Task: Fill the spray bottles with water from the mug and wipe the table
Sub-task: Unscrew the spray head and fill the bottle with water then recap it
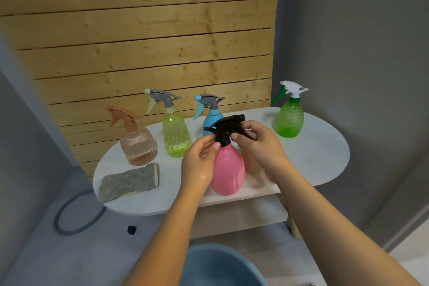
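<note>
Fingers (217,146) of both hands pinch pink bottle's (228,172) black sprayer (226,129), blue bottle (212,118) behind

Back wall: horizontal pine slats (148,37), knotty and pale, with dark gaps between the boards.
Right wall: plain grey surface (352,35), meeting the slats at a vertical edge.
Left wall: grey panel (21,109), in shadow.
Floor: pale grey (76,255), smooth and matte.
Furniture: a white oval table (325,153) standing against the slats, with a lower shelf (241,218) under its top and a light wooden leg (294,230) at the right.
On the floor: a grey hose loop (76,216) left of the table, a small black cube (131,229) near it, and a blue basin (220,267) at the lower edge of the view.
Light: soft and even.
</note>
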Action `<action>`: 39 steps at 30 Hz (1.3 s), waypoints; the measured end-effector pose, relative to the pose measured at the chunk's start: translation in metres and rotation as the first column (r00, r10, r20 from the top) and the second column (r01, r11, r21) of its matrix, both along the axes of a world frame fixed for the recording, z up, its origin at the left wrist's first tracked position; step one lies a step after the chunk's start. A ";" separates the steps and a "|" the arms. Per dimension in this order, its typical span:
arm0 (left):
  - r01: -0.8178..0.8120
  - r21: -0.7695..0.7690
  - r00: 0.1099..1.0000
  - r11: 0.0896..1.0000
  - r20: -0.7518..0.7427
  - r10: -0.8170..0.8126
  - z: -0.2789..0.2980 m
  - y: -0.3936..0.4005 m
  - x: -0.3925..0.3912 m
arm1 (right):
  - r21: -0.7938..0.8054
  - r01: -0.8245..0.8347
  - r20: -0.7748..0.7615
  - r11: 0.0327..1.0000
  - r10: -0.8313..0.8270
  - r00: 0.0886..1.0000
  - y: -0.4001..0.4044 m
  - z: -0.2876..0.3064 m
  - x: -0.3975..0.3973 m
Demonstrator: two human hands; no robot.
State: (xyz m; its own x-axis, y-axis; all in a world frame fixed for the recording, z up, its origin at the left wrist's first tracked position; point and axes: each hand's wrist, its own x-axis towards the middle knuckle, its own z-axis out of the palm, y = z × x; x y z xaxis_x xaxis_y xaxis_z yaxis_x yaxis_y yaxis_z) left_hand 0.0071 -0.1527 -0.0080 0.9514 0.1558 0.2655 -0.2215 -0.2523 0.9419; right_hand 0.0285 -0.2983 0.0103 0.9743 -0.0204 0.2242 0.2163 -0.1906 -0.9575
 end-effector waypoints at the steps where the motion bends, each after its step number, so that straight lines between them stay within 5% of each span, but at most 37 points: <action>1: -0.014 -0.010 1.000 1.000 -0.005 0.014 -0.001 0.000 0.001 | 0.003 0.003 0.008 1.000 -0.003 1.000 0.001 0.000 -0.001; 10: -0.053 -0.071 0.998 0.996 -0.023 0.051 -0.006 -0.010 0.009 | -0.138 0.103 0.054 0.985 -0.096 0.994 0.002 0.004 -0.006; 15: -0.067 -0.047 0.998 0.997 -0.011 0.066 -0.007 -0.011 0.012 | -0.227 -0.018 -0.034 0.974 0.010 0.999 -0.006 0.008 -0.011; 21: -0.061 -0.037 0.998 0.997 -0.033 0.060 -0.011 -0.012 0.013 | 0.189 -0.081 -0.189 0.979 0.117 0.975 -0.024 0.004 -0.003; 25: -0.012 0.068 0.999 0.998 -0.030 0.014 -0.012 -0.009 0.014 | 0.146 -0.263 -0.176 0.954 0.287 0.942 -0.021 -0.009 0.013; 29: 0.028 0.112 0.997 0.993 -0.073 -0.020 -0.017 -0.008 0.013 | 0.321 -0.367 -0.219 0.873 0.445 0.868 -0.008 -0.008 0.018; 36: 0.195 0.070 0.954 0.978 -0.244 -0.173 -0.032 0.002 0.003 | 0.156 -0.360 -0.195 0.920 0.386 0.902 -0.004 -0.015 0.017; 39: 0.216 0.056 0.949 0.975 -0.246 -0.197 -0.036 0.005 0.002 | 0.157 -0.220 -0.165 0.963 0.245 0.955 0.006 -0.023 0.013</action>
